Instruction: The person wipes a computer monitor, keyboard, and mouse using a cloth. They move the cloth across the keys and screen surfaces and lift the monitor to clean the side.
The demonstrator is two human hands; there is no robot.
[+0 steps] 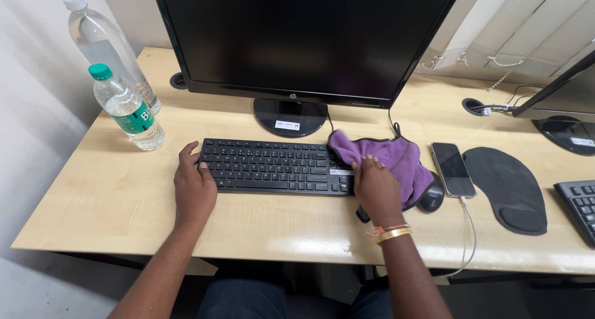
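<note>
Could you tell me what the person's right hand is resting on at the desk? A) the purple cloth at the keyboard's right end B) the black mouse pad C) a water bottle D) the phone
A: the right hand presses on the purple cloth, which drapes over the right end of the black keyboard, while the left hand steadies the keyboard's left edge.
</note>
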